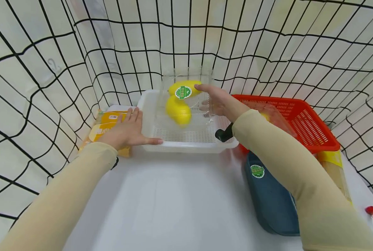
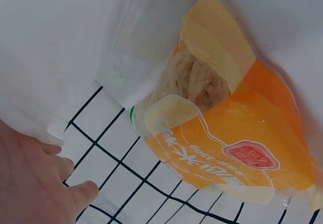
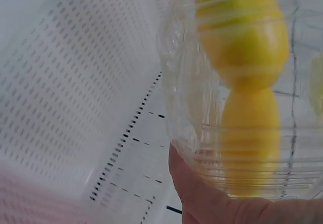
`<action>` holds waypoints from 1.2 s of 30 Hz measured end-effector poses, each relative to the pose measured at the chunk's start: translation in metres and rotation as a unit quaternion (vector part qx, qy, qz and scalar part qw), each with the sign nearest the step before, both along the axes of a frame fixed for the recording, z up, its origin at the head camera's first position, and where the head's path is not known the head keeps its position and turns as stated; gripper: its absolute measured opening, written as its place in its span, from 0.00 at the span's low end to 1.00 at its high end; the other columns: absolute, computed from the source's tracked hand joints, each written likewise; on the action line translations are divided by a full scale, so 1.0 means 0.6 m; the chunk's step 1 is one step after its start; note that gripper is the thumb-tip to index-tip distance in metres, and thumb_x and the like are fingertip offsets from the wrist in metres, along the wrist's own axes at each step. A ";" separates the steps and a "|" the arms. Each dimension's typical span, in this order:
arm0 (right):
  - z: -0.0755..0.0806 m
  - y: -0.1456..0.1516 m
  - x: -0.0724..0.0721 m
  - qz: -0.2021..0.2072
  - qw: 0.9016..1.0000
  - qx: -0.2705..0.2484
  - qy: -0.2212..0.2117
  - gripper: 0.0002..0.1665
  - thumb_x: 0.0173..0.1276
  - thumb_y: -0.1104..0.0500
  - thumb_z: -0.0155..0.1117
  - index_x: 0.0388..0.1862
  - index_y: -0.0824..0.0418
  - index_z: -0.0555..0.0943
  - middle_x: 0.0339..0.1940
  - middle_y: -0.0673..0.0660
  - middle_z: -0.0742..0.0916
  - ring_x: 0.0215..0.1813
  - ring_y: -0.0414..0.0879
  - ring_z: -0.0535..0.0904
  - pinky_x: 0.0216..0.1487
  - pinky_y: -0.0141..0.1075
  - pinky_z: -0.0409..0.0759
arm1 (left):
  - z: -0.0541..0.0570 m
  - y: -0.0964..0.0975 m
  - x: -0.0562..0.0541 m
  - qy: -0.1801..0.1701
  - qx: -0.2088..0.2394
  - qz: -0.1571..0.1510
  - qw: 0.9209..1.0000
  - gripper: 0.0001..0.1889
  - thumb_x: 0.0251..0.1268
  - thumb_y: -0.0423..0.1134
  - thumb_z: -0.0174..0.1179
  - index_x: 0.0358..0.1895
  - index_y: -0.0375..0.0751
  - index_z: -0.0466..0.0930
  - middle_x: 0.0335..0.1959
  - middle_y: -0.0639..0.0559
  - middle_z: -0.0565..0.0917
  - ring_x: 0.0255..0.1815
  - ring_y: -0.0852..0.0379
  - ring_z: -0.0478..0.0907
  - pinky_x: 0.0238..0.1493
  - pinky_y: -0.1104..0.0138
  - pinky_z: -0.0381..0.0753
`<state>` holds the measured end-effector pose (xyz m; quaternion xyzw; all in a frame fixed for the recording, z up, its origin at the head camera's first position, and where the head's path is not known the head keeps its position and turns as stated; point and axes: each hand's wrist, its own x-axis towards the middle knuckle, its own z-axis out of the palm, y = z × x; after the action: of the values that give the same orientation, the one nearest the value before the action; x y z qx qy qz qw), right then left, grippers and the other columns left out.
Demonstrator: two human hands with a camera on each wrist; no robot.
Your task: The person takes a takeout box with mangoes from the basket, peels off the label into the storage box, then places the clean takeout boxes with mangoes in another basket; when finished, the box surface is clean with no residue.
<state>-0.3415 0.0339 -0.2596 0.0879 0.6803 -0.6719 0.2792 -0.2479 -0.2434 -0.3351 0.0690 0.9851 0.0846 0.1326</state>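
Note:
My right hand (image 1: 218, 101) grips the right side of a clear plastic box (image 3: 181, 77). Inside it sit two yellow lemons (image 1: 178, 111), touching each other, and a round green sticker (image 1: 183, 92) marks the lid. In the head view the box is over the white perforated basket (image 1: 186, 148); the right wrist view shows my thumb (image 3: 207, 193) along its edge. My left hand (image 1: 127, 130) lies with straight fingers at the basket's left rim, thumb out along the front corner. Beside that hand is an orange food packet (image 2: 237, 148) with a see-through window.
A red basket (image 1: 324, 139) stands at the right with a clear box in it. In front of it lies a dark blue tray or case (image 1: 268, 209), partly under my right sleeve. Further right are a yellow-topped packet (image 1: 332, 164) and a red lollipop (image 1: 372, 210). Black wire mesh (image 1: 189, 26) surrounds the table.

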 end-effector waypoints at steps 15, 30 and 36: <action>-0.030 0.092 0.183 0.087 0.996 0.014 0.033 0.35 0.76 0.39 0.56 0.74 0.53 0.63 0.67 0.59 0.76 0.62 0.54 0.78 0.64 0.49 0.83 | -0.001 -0.016 -0.007 -0.013 0.001 0.003 1.000 0.77 0.50 0.86 0.51 0.78 0.20 0.28 0.81 0.24 0.29 0.82 0.26 0.28 0.78 0.31 0.33; -0.152 0.114 0.336 0.168 0.980 -0.099 0.022 0.39 0.76 0.49 0.53 0.79 0.59 0.53 0.62 0.61 0.81 0.56 0.48 0.84 0.62 0.53 0.83 | 0.000 -0.007 -0.006 -0.021 -0.002 -0.008 1.000 0.73 0.57 0.81 0.52 0.78 0.20 0.27 0.81 0.25 0.28 0.82 0.26 0.26 0.78 0.30 0.31; -0.179 0.110 0.355 0.145 0.987 -0.075 0.005 0.39 0.75 0.47 0.57 0.77 0.58 0.56 0.64 0.62 0.79 0.58 0.51 0.80 0.62 0.54 0.83 | -0.001 0.001 -0.007 -0.018 0.002 -0.002 1.000 0.78 0.50 0.86 0.52 0.78 0.21 0.26 0.81 0.26 0.27 0.82 0.26 0.26 0.78 0.30 0.30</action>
<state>-0.1285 0.0997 -0.3668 -0.0357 0.6349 -0.6738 0.3763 -0.2520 -0.2429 -0.3359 0.0694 0.9824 0.0874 0.1501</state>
